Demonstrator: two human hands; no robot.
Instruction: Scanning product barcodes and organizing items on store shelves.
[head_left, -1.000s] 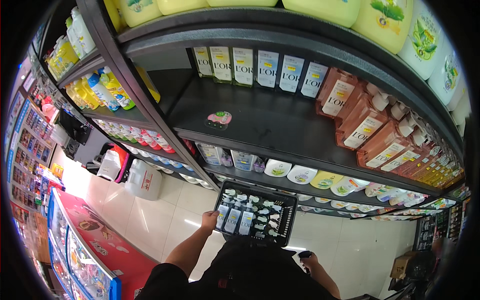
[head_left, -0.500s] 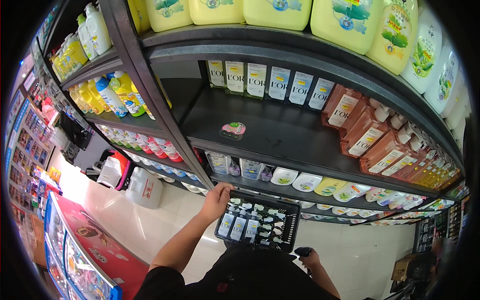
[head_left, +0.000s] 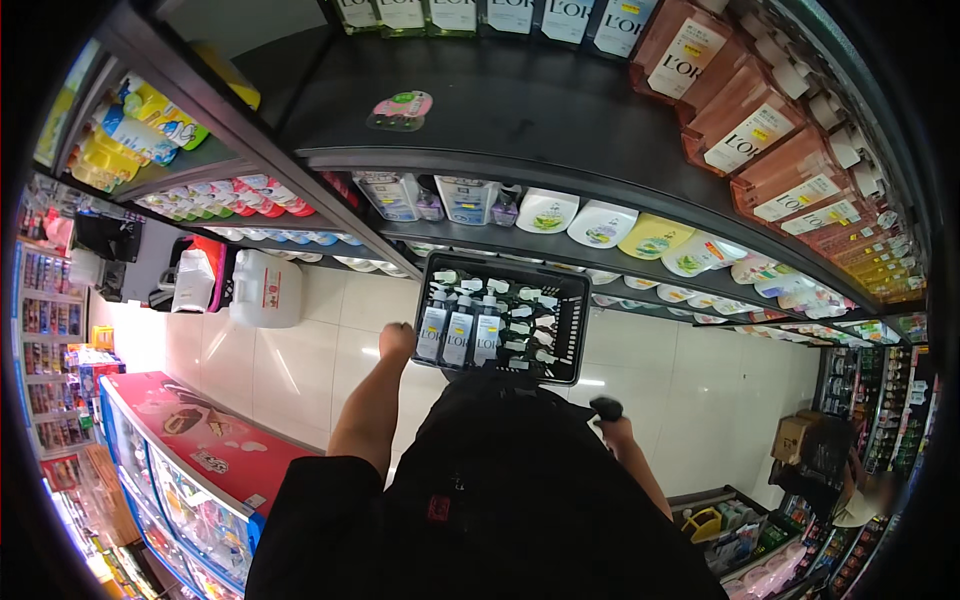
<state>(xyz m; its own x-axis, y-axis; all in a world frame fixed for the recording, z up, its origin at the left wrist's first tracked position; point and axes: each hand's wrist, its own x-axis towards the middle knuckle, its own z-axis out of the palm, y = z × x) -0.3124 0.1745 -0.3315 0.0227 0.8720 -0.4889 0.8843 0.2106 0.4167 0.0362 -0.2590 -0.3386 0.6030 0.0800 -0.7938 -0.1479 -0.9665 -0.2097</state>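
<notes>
A black basket (head_left: pixel 574 335) holds pump bottles (head_left: pixel 458 338) with pale labels, standing in its left part. More bottles with white and dark pump heads (head_left: pixel 543 338) fill the right part. Beside the basket's left side is my left hand (head_left: pixel 397 342), its fingers curled into a loose fist; I see nothing in it. To the basket's lower right, my right hand (head_left: pixel 617 432) is closed round a black rounded thing (head_left: pixel 605 408) whose kind I cannot make out. My dark clothing covers the area between the arms.
Ahead stands a black shelf (head_left: pixel 480 110) with a bare stretch, boxy bottles (head_left: pixel 455 15) behind it and pink pump bottles (head_left: pixel 690 55) at right. A white jug (head_left: pixel 266 288) stands on the tiled floor (head_left: pixel 330 300). A red-topped freezer (head_left: pixel 200 420) is left; a cardboard box (head_left: pixel 790 438) is right.
The view has tilted down and shifted. My left hand has come off the basket's upper left corner and dropped beside its left side. My right hand still holds the black thing.
</notes>
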